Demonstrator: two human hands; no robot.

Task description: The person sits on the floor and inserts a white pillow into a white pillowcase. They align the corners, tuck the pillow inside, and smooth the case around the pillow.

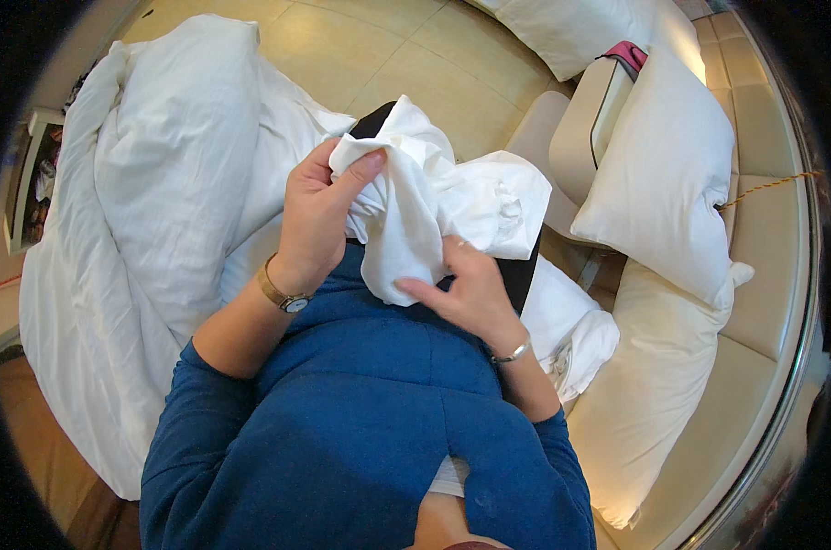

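A crumpled white cloth (415, 206) lies bunched over my lap, its folds spread toward the right thigh. My left hand (326, 206) grips its upper left edge, thumb on top and fingers hidden behind the fabric. Lower down, my right hand (467, 285) pinches the hanging part of the same cloth between thumb and fingers. A puckered patch shows on the cloth's right portion. Black fabric is visible beneath it on my lap.
White bedding (175, 165) is heaped at the left. White pillows (663, 185) lean at the right against a padded beige headboard (766, 185), beside a pale rounded furniture piece (584, 124). More white cloth (580, 344) lies by my right forearm. Tiled floor (388, 55) shows ahead.
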